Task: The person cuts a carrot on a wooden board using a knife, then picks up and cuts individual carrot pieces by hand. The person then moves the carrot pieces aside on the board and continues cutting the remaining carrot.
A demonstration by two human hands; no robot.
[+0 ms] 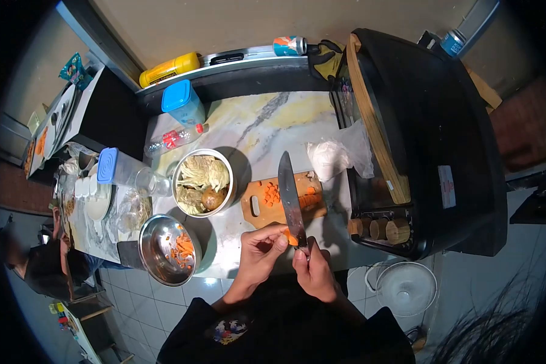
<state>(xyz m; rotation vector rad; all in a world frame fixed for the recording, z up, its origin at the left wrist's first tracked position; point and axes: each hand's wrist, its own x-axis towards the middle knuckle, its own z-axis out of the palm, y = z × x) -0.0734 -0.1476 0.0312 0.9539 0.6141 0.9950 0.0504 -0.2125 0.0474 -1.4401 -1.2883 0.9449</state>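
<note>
Above the near edge of a marble counter (258, 124), a person's left hand (262, 250) pinches a small carrot piece (292, 239) in its fingertips while the right hand (313, 273) is closed around the handle of a long knife (290, 197), its blade pointing away over a wooden cutting board (254, 210). The carrot piece sits between the 2 hands, touching the base of the blade, just short of the board, where diced carrot (272, 194) lies. To the left stand 2 metal bowls, the nearer steel bowl (144, 242) holding carrot peelings and the farther bowl (228, 162) holding cabbage.
</note>
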